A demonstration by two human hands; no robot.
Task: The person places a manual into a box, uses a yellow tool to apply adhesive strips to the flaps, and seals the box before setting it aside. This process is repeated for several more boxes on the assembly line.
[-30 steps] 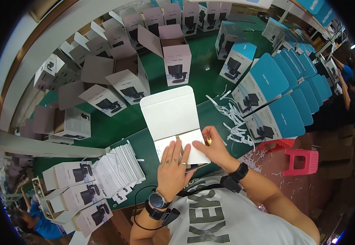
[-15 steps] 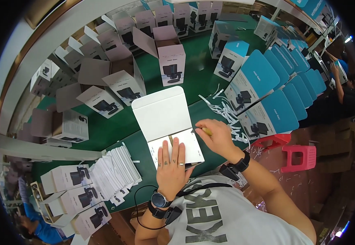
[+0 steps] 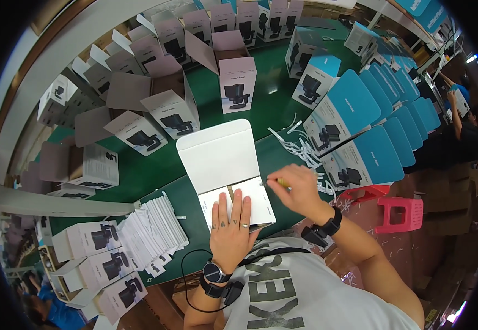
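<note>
A white carton [image 3: 258, 202] lies in front of me with its lid flap [image 3: 216, 155] folded back, away from me. Flat on its white inner panel rests my left hand [image 3: 229, 228], fingers stretched out beside a narrow dark slot. At the carton's right edge, my right hand [image 3: 299, 190] is closed around a small yellow-handled tool [image 3: 283, 182]. Its thin tip is near the panel's right edge; whether it touches cannot be made out, and the fingers cover most of the handle.
White paper strips [image 3: 297, 144] lie right of the carton, near blue-flapped boxes [image 3: 354, 157]. At left is a stack of flat white inserts [image 3: 154, 234]. Open product boxes [image 3: 236, 85] stand across the green table [image 3: 209, 102]. A pink stool [image 3: 401, 214] is at right; people work at both sides.
My right hand has shifted slightly to the right and toward me with the yellow-handled tool. My left hand stays flat on the carton.
</note>
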